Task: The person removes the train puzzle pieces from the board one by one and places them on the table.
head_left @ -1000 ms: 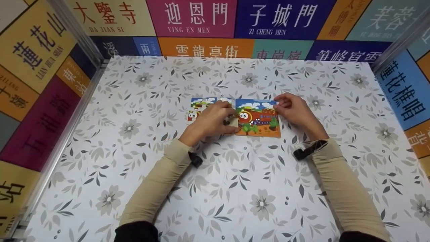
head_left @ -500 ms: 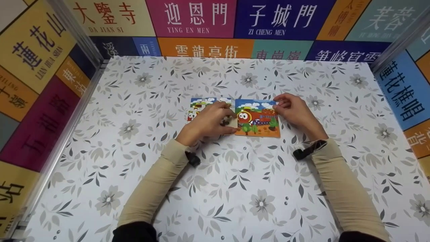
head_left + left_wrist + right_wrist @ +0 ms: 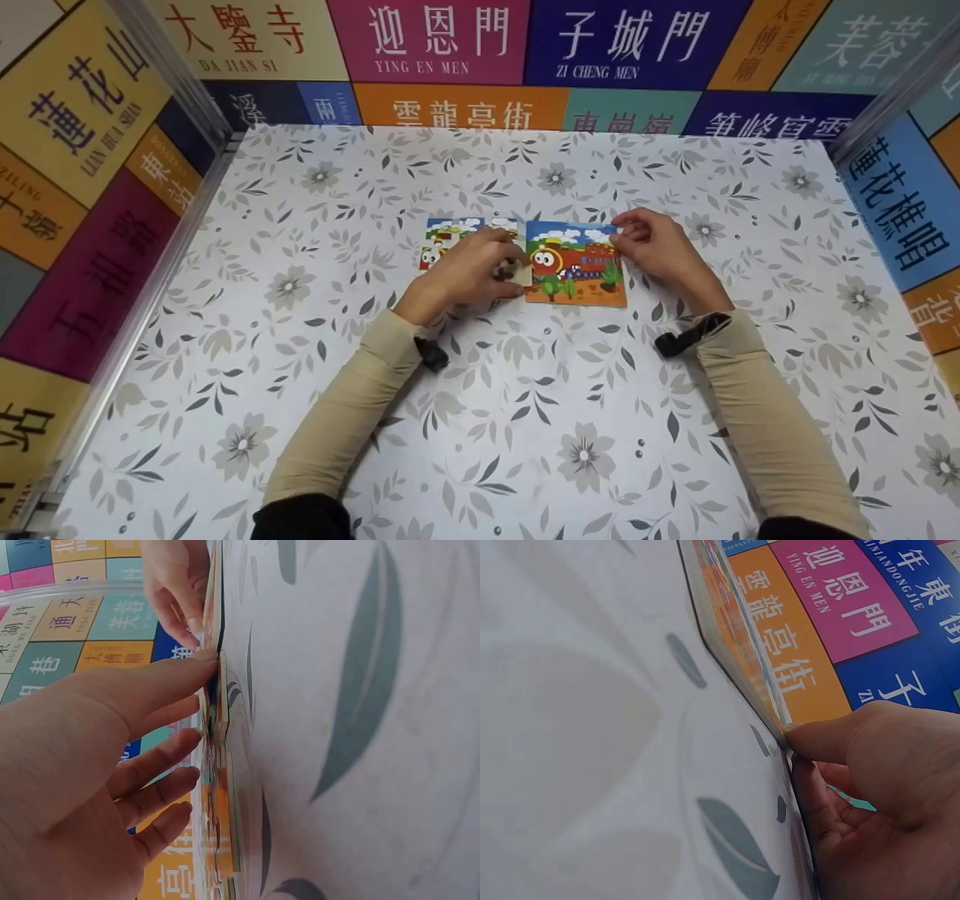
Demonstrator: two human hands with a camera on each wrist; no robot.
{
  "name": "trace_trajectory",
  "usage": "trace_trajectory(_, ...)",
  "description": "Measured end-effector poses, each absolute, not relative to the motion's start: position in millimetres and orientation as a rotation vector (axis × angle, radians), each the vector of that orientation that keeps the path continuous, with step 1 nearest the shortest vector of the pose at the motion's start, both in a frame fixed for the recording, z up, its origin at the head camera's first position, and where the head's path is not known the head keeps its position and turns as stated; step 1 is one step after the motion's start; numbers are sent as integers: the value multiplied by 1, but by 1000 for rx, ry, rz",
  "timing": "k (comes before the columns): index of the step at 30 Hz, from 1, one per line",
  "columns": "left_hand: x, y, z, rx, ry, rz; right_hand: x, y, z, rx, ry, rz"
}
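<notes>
A square card with a red cartoon train (image 3: 574,264) lies flat in the middle of the table. My right hand (image 3: 660,251) pinches its right edge between thumb and forefinger; in the right wrist view the thumb (image 3: 829,741) meets the card's corner. Just left of the card lie jigsaw puzzle pieces (image 3: 454,228) with a similar train scene, and a plain beige patch shows near the thumb. My left hand (image 3: 469,270) rests over these and hides many of them. Seen from the left wrist, its fingers (image 3: 161,791) are spread and touch the puzzle pieces (image 3: 217,817) lightly.
A white cloth (image 3: 585,450) with grey flowers and leaves covers the table. Colourful panels (image 3: 442,41) with large characters stand along the back and both sides. Each wrist carries a small black camera mount (image 3: 431,354).
Almost nothing differs. The left hand and its forearm have shifted very slightly to the left; the card and the right hand stay in place.
</notes>
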State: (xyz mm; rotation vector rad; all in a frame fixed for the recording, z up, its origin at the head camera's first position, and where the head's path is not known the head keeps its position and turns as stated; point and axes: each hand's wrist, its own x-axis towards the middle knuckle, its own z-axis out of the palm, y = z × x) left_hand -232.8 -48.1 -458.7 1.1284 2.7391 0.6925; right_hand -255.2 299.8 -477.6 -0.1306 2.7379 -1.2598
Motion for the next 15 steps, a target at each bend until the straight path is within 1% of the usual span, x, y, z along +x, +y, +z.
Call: trace_trajectory(15,-231,-48,-455,1108,2729,781,-254,299,-477,-123,2714,-1307)
